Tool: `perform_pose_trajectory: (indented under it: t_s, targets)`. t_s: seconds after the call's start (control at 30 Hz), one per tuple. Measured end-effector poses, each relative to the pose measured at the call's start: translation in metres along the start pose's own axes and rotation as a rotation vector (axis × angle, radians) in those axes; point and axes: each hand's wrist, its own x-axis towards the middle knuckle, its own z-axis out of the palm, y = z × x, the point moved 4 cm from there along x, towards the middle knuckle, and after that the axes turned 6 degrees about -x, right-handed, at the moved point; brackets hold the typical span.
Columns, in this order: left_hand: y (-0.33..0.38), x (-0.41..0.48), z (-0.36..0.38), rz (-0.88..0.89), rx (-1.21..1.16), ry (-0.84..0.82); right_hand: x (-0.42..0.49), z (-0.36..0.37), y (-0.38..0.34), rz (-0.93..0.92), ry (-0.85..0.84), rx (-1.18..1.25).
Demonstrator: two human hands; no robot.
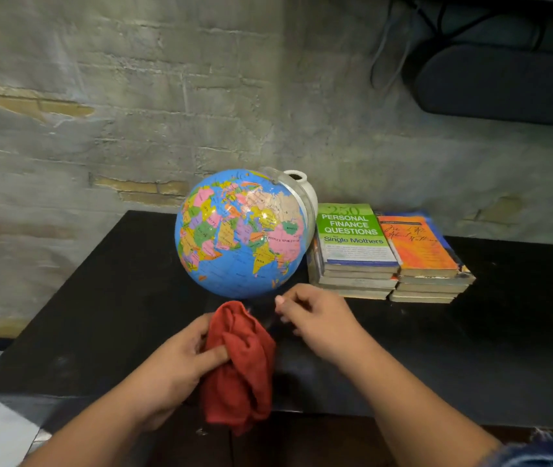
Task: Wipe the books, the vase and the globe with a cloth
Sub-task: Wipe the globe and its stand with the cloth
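Red crumpled fabric cloth (pixel 239 365) is closest to me, bunched up in my left hand (pixel 180 362); left grip is clamped on it, thumb pressed into the folds, loose end hanging past the near edge of the black worktop (pixel 99 298). Right hand (pixel 315 315) hovers just right of the cloth's top, fingers loosely curled, not holding anything; can't tell if the fingertips touch the worktop.

Landmark: the blue plastic globe with multicoloured countries (pixel 241 234). It stands on the worktop just behind the cloth, and both hands are in front of it, not touching it. White ceramic vase (pixel 297 185) sits directly behind the globe on its right, mostly hidden; only the neck and shoulder show. Two stacks of worn paperback books (pixel 389 261) lie just right of the globe, side by side: green-covered one on top of the nearer stack, orange-covered one on top of the farther. Grey rough brick wall (pixel 133 112) behind the globe.
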Motion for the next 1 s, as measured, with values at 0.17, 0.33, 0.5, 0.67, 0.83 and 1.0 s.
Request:
perform_pose_trajectory:
  t_s: [0.17,0.33,0.5,0.67,0.83,1.0]
  targets:
    - [0.012,-0.001,-0.031,0.001,-0.047,0.231,0.049,-0.079,0.002,-0.064,0.295,-0.047]
    - [0.025,0.005,-0.047,0.048,-0.034,0.554,0.093,-0.089,-0.027,-0.299,0.147,-0.139]
    - [0.034,0.007,-0.054,0.057,0.218,0.695,0.115,-0.082,-0.031,-0.315,0.105,-0.02]
    - [0.03,0.007,-0.062,0.08,0.174,0.786,0.133,-0.076,-0.039,-0.34,0.113,-0.005]
    - [0.035,0.01,-0.068,0.064,0.204,0.776,0.162,-0.069,-0.058,-0.367,0.129,-0.035]
    - [0.039,0.014,-0.076,0.027,0.271,0.753,0.197,-0.061,-0.066,-0.327,0.139,-0.076]
